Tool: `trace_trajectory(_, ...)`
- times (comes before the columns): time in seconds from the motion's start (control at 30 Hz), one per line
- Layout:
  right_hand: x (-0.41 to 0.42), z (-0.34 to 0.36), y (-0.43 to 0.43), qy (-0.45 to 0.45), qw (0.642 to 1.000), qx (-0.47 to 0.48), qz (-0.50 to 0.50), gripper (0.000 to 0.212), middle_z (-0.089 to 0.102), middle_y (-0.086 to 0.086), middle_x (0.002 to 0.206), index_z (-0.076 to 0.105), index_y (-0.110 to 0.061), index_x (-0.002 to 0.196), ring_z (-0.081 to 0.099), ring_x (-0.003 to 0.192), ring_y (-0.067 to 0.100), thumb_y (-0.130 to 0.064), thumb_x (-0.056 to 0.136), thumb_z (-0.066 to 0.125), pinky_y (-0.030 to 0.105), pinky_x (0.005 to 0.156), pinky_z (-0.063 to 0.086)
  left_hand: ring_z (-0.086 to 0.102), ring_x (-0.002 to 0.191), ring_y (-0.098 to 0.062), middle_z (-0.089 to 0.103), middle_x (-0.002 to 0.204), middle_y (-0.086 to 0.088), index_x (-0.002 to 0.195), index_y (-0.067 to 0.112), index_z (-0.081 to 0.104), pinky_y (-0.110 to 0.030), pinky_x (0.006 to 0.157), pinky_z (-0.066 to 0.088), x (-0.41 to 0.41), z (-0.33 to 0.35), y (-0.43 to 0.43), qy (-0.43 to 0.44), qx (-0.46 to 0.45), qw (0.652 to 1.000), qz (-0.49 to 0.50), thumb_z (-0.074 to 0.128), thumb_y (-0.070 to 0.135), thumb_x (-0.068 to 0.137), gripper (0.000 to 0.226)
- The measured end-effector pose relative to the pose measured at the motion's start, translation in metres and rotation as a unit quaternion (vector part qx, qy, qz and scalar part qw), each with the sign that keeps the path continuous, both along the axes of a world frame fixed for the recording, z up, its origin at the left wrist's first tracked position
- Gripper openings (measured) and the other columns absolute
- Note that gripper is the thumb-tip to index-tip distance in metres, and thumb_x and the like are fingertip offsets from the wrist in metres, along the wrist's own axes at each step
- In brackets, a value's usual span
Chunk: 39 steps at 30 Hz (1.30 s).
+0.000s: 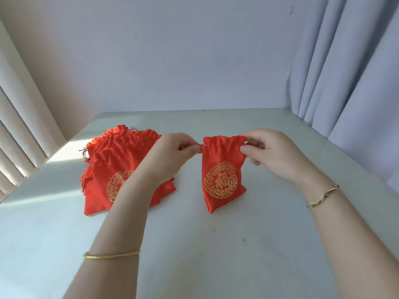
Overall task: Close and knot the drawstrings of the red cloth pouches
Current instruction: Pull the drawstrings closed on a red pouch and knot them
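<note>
A red cloth pouch (222, 167) with a gold round emblem hangs between my hands above the table, its gathered mouth at the top. My left hand (172, 154) pinches the red drawstring at the pouch's left top corner. My right hand (269, 154) pinches the drawstring at the right top corner, thumb against the cloth. A pile of several more red pouches (116, 167) lies on the table to the left, partly hidden by my left forearm, with loose red cords trailing off its left side.
The pale table (216, 244) runs to a white wall at the back. Vertical blinds (19, 134) stand along the left edge and grey curtains (345, 72) hang at the right. I wear a gold bangle on my left wrist and a thin bracelet on my right.
</note>
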State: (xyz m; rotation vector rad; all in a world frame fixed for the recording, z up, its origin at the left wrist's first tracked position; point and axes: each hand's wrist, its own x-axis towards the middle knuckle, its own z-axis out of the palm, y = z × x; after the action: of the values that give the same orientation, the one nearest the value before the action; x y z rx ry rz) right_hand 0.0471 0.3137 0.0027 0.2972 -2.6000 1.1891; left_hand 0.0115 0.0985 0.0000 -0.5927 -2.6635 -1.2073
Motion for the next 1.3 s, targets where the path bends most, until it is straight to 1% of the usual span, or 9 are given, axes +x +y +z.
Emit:
trace_trajectory(0.1, 0.003, 0.000, 0.004, -0.031, 0.998, -0.058, -0.004, 0.012, 0.061, 0.003, 0.064, 0.065, -0.015, 0.091, 0.050, 0.045, 0.004, -0.005, 0.088, 0.058, 0.015, 0.051, 0.045, 0.032, 0.041, -0.005, 0.041, 0.052, 0.006, 0.086, 0.018, 0.070, -0.016, 0.044, 0.026, 0.002, 0.000, -0.003, 0.008, -0.014, 1.000, 0.005, 0.058, 0.022, 0.090, 0.013)
trace_trajectory(0.3, 0.005, -0.002, 0.008, -0.074, 0.990, -0.117, 0.010, 0.010, 0.064, 0.009, 0.064, 0.062, -0.006, 0.097, 0.055, 0.044, 0.010, -0.004, 0.087, 0.060, 0.021, 0.047, 0.049, 0.037, 0.032, -0.001, 0.041, 0.046, 0.011, 0.095, 0.012, 0.072, -0.013, 0.037, 0.026, 0.006, 0.006, -0.012, 0.034, -0.053, 0.998, 0.031, 0.054, 0.014, 0.092, 0.018)
trace_trajectory(0.5, 0.005, -0.006, 0.012, -0.078, 0.990, -0.120, -0.006, 0.017, 0.061, 0.008, 0.061, 0.062, -0.004, 0.077, 0.054, 0.043, 0.009, -0.013, 0.090, 0.058, 0.020, 0.046, 0.048, 0.039, 0.043, -0.009, 0.051, 0.057, -0.001, 0.084, 0.013, 0.069, -0.021, 0.045, 0.032, 0.003, 0.007, -0.020, 0.040, -0.055, 0.994, 0.091, 0.060, 0.022, 0.089, 0.014)
trace_trajectory(0.6, 0.003, -0.009, 0.012, -0.086, 0.970, -0.229, -0.014, 0.027, 0.056, 0.005, 0.059, 0.055, -0.009, 0.070, 0.048, 0.043, 0.011, -0.017, 0.095, 0.049, 0.021, 0.046, 0.044, 0.045, 0.053, -0.018, 0.056, 0.064, -0.007, 0.078, 0.008, 0.067, -0.029, 0.056, 0.038, 0.003, 0.006, -0.021, 0.029, -0.020, 0.995, 0.096, 0.053, 0.021, 0.092, 0.023)
trace_trajectory(0.77, -0.001, -0.011, 0.017, -0.099, 0.872, -0.468, -0.102, 0.029, 0.052, 0.001, 0.051, 0.051, -0.013, 0.065, 0.041, 0.038, 0.009, -0.016, 0.094, 0.050, 0.017, 0.043, 0.038, 0.045, 0.053, -0.015, 0.050, 0.055, 0.000, 0.063, 0.010, 0.057, -0.029, 0.059, 0.041, 0.007, 0.010, -0.024, -0.015, 0.139, 0.976, 0.167, 0.049, 0.014, 0.090, 0.028)
trace_trajectory(0.87, 0.001, -0.004, 0.011, -0.086, 0.874, -0.468, -0.104, 0.029, 0.054, 0.000, 0.051, 0.051, -0.014, 0.065, 0.044, 0.041, 0.010, -0.019, 0.094, 0.049, 0.017, 0.044, 0.041, 0.061, 0.080, -0.013, 0.063, 0.076, 0.002, 0.064, 0.013, 0.050, -0.032, 0.083, 0.050, 0.016, 0.021, -0.011, -0.097, 0.386, 0.914, 0.077, 0.044, 0.011, 0.093, 0.030)
trace_trajectory(0.97, 0.006, 0.011, 0.001, -0.047, 0.890, -0.451, -0.050, 0.029, 0.059, -0.001, 0.056, 0.054, -0.014, 0.067, 0.049, 0.046, 0.011, -0.021, 0.095, 0.049, 0.021, 0.048, 0.047, 0.066, 0.102, -0.018, 0.071, 0.096, -0.002, 0.068, 0.016, 0.045, -0.033, 0.093, 0.047, 0.029, 0.034, 0.010, -0.145, 0.482, 0.862, -0.062, 0.035, 0.016, 0.099, 0.032)
trace_trajectory(1.13, 0.019, 0.032, -0.018, 0.007, 0.925, -0.378, 0.027, 0.028, 0.061, -0.003, 0.063, 0.059, -0.016, 0.068, 0.053, 0.058, 0.012, -0.022, 0.095, 0.050, 0.023, 0.058, 0.048, 0.057, 0.062, -0.012, 0.056, 0.071, -0.001, 0.088, 0.008, 0.064, -0.027, 0.071, 0.055, 0.042, 0.035, 0.033, -0.139, 0.427, 0.891, -0.063, 0.047, 0.015, 0.097, 0.021)
trace_trajectory(1.3, 0.029, 0.044, -0.027, 0.055, 0.956, -0.284, 0.059, 0.029, 0.061, -0.004, 0.067, 0.061, -0.017, 0.066, 0.053, 0.065, 0.009, -0.019, 0.093, 0.052, 0.025, 0.065, 0.045, 0.048, 0.057, -0.009, 0.050, 0.069, 0.000, 0.105, 0.007, 0.067, -0.021, 0.064, 0.046, 0.048, 0.037, 0.035, -0.118, 0.251, 0.957, -0.086, 0.058, 0.002, 0.087, 0.021)
